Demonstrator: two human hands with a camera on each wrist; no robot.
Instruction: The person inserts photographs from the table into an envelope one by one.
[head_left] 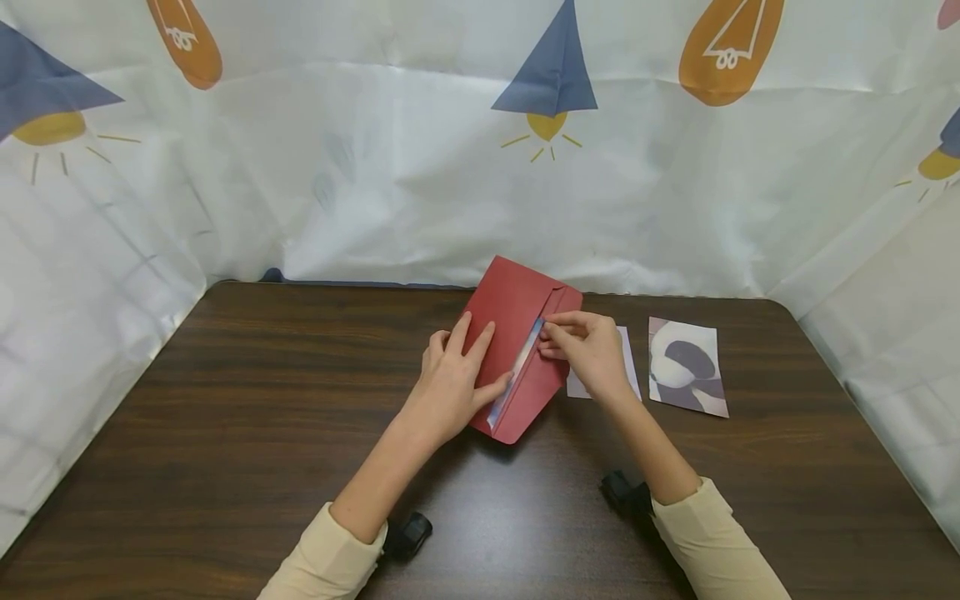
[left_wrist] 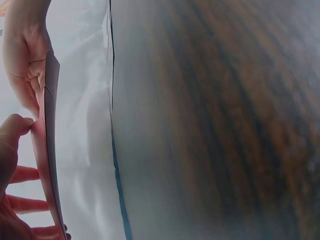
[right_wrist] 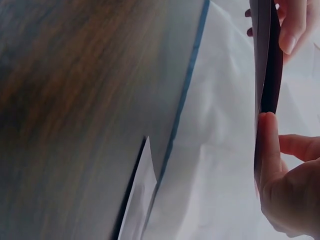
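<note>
A red envelope [head_left: 513, 300] is held tilted above the table, its long opening facing me. A bluish-white card [head_left: 517, 362] shows inside the opening, mostly hidden by the envelope. My left hand [head_left: 450, 383] grips the envelope from the left, fingers spread over the red face and thumb at the opening. In the right wrist view, some left fingertips [right_wrist: 249, 32] show past the envelope's far side. At the upper end of the opening, my right hand [head_left: 588, 346] pinches the card's edge; its exact contact is partly hidden by the fingers.
Right of the envelope, a pale card [head_left: 630, 358] lies partly under my right hand. Farther right is a printed card [head_left: 686, 367] with dark and white shapes. The dark wood table [head_left: 300, 400] ends at a white patterned curtain [head_left: 420, 183].
</note>
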